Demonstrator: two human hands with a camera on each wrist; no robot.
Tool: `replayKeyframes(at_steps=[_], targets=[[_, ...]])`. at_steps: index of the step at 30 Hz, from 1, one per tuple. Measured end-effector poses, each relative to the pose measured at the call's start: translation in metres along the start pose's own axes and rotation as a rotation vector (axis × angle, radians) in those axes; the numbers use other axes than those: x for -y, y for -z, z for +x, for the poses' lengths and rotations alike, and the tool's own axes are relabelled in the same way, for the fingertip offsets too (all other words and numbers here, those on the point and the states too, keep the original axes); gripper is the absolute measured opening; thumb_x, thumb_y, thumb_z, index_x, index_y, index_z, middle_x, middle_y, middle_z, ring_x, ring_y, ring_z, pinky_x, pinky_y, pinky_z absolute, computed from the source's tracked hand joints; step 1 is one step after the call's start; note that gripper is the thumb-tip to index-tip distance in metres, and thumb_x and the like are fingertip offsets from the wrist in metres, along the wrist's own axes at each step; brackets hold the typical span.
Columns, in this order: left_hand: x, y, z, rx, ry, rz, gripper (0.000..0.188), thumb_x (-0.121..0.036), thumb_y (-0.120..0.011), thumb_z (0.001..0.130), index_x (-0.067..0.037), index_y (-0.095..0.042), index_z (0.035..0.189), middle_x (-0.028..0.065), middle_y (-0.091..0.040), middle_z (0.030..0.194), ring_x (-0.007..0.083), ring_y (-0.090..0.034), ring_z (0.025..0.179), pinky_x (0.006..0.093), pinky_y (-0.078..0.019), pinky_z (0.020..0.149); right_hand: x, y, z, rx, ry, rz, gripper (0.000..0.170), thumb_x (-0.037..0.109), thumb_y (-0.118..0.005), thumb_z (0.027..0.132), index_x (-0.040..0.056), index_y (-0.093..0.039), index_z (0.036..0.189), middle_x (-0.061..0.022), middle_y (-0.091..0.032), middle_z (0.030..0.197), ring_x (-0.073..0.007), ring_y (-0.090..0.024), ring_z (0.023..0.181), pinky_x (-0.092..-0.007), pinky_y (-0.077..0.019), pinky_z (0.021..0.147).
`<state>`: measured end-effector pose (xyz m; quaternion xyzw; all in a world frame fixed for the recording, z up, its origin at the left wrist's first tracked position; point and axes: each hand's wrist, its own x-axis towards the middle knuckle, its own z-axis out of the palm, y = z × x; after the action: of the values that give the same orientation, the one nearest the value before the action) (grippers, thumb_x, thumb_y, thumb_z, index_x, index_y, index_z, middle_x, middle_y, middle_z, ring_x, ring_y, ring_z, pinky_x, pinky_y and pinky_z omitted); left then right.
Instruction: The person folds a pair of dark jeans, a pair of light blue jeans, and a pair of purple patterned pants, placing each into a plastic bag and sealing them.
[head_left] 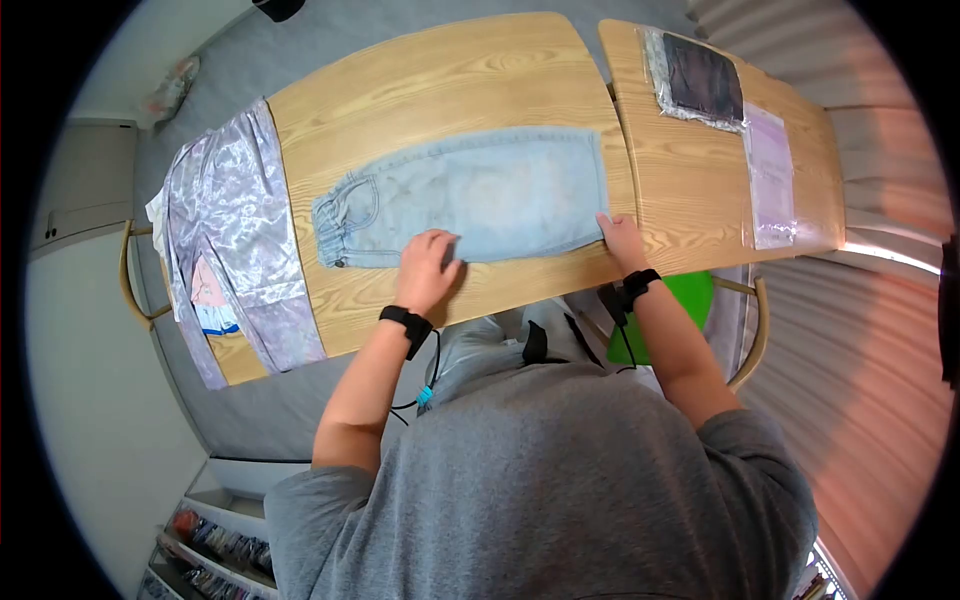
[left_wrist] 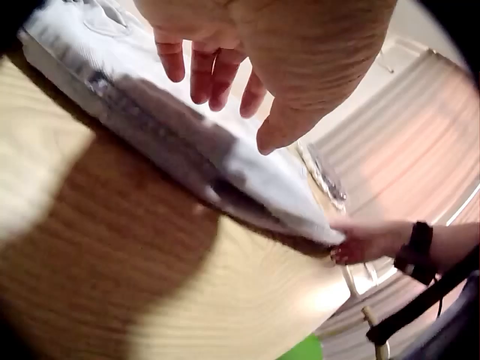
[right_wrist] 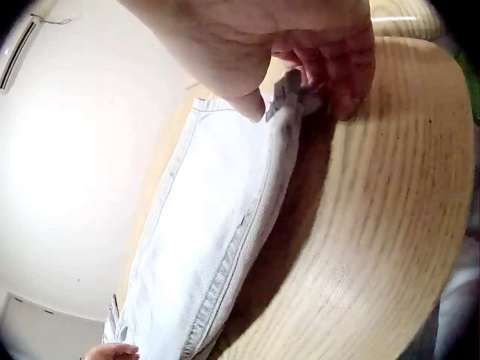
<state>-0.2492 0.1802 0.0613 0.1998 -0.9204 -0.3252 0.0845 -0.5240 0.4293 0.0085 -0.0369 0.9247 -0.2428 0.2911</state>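
Observation:
Light-blue denim jeans lie lengthwise on the wooden table, folded with one leg over the other. Their gathered waistband and a pocket are at the left, the hems at the right. My left hand is over the near edge of the jeans, close to the waist end. In the left wrist view its fingers hang loosely bent above the denim, holding nothing. At the near corner of the hem, my right hand pinches the cloth. The right wrist view shows its thumb on top, with the other fingers partly underneath.
A shiny lilac garment drapes over the table's left end. On the adjoining table at the right lie a dark packet in clear plastic and a lilac packet. A green seat is below the near edge.

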Motion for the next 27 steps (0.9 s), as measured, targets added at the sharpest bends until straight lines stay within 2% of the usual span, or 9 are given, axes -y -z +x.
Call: replayKeyframes(at_steps=[2,4,10,17,19,23,24,26,27], targets=[[-0.016,-0.014,0.003,0.018,0.013,0.042,0.044,-0.016,-0.071,0.068,-0.007,-0.056,0.108,0.0116,-0.055,0.108,0.0315,-0.050,0.104,0.0417,-0.0402,0.087,-0.001,-0.002,-0.002,0.106,0.017,0.046,0.048,0.041,-0.064,0.081,-0.0030,-0.058,0.101,-0.0154,-0.065,0.081,-0.0241,-0.062,0.066,-0.0345,-0.0501,0.064],[-0.024,-0.028,0.008,0.018,0.041,0.151,0.051,-0.021,-0.074,0.066,-0.008,-0.055,0.110,0.0105,-0.054,0.107,0.0294,-0.048,0.105,0.0411,-0.0383,0.087,0.007,0.002,-0.004,0.285,-0.001,0.377,0.042,0.039,-0.061,0.084,-0.0007,-0.060,0.096,-0.0084,-0.063,0.078,-0.0155,-0.059,0.060,-0.0275,-0.0480,0.056],[-0.026,-0.052,0.015,-0.071,0.138,0.323,0.045,-0.022,-0.073,0.065,-0.008,-0.056,0.104,0.0090,-0.055,0.104,0.0269,-0.050,0.099,0.0395,-0.0390,0.083,0.035,0.039,-0.011,0.457,0.071,0.554,0.035,0.035,-0.060,0.087,0.0017,-0.060,0.098,-0.0030,-0.059,0.074,-0.0096,-0.053,0.056,-0.0232,-0.0451,0.052],[-0.029,-0.054,0.010,0.017,0.210,0.435,0.041,-0.016,-0.067,0.068,-0.009,-0.053,0.105,0.0084,-0.059,0.097,0.0270,-0.055,0.091,0.0394,-0.0403,0.080,0.032,0.049,-0.015,0.436,0.107,0.495,0.033,0.034,-0.062,0.086,0.0018,-0.062,0.093,-0.0019,-0.057,0.071,-0.0091,-0.050,0.053,-0.0220,-0.0434,0.050],[-0.036,-0.055,0.005,-0.104,0.119,0.372,0.043,-0.012,-0.065,0.066,-0.009,-0.052,0.107,0.0093,-0.059,0.101,0.0268,-0.055,0.095,0.0401,-0.0400,0.081,0.021,0.042,-0.010,0.407,0.082,0.492,0.031,0.032,-0.063,0.085,0.0014,-0.062,0.091,-0.0012,-0.054,0.068,-0.0088,-0.049,0.052,-0.0212,-0.0430,0.050],[-0.050,-0.050,0.003,-0.178,0.049,0.309,0.047,-0.009,-0.065,0.066,-0.008,-0.051,0.111,0.0110,-0.058,0.105,0.0284,-0.053,0.101,0.0420,-0.0387,0.084,-0.001,0.033,0.003,0.408,0.008,0.506,0.031,0.031,-0.064,0.085,0.0013,-0.062,0.091,-0.0008,-0.053,0.065,-0.0083,-0.049,0.052,-0.0208,-0.0426,0.050],[-0.050,-0.051,0.002,-0.177,0.052,0.309,0.047,-0.009,-0.065,0.066,-0.008,-0.051,0.111,0.0110,-0.058,0.105,0.0284,-0.053,0.101,0.0420,-0.0387,0.084,-0.005,0.032,0.006,0.398,-0.020,0.499,0.029,0.029,-0.063,0.085,0.0009,-0.062,0.090,-0.0013,-0.052,0.064,-0.0099,-0.049,0.051,-0.0233,-0.0436,0.050],[-0.046,-0.053,0.002,-0.100,-0.098,0.266,0.036,-0.006,-0.062,0.069,-0.007,-0.053,0.104,0.0101,-0.059,0.097,0.0289,-0.055,0.094,0.0412,-0.0423,0.079,-0.012,0.028,0.009,0.388,-0.050,0.489,0.028,0.028,-0.063,0.086,0.0005,-0.061,0.090,-0.0017,-0.051,0.063,-0.0115,-0.049,0.051,-0.0259,-0.0445,0.051],[-0.041,-0.057,0.002,-0.100,-0.096,0.265,0.036,-0.006,-0.062,0.069,-0.007,-0.053,0.104,0.0101,-0.059,0.097,0.0289,-0.055,0.094,0.0412,-0.0423,0.079,-0.015,0.026,0.011,0.250,0.012,0.393,0.026,0.025,-0.062,0.085,-0.0001,-0.061,0.090,-0.0045,-0.053,0.065,-0.0162,-0.052,0.055,-0.0299,-0.0461,0.056]])
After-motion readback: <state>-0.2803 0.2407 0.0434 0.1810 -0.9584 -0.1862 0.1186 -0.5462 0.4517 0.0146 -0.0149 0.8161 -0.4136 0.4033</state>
